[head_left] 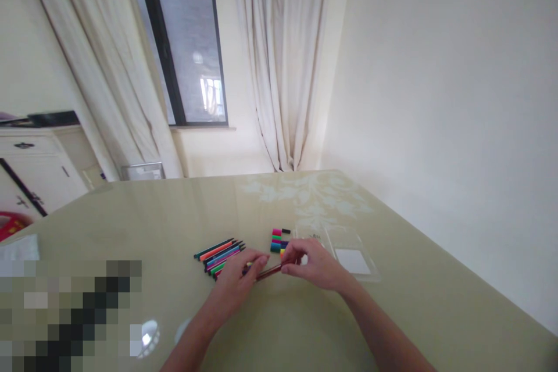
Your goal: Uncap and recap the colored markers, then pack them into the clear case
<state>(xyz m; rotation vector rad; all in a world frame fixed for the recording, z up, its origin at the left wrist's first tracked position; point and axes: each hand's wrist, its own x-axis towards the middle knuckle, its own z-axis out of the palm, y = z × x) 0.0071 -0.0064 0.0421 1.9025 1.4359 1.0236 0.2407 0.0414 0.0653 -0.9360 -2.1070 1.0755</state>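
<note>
A slim brown marker pen (269, 272) lies slanted between my two hands, above the table. My left hand (239, 276) is closed round its lower left end, and the fingers hide that part. At the other end, my right hand (311, 264) pinches the pen between thumb and fingers. Uncapped marker pens (220, 254) in several colours lie side by side just left of my left hand, which partly covers them. Between the hands, further back, are small coloured pen caps (276, 239), with a black cap (286, 231) beside them. My right hand hides some of the caps.
A clear plastic case (364, 247) with a white card (352, 261) lies to the right, behind my right forearm. The glossy table (143, 215) reaches to the curtains (288, 70) and the right wall (444, 99). A white cabinet (39, 154) stands at the left.
</note>
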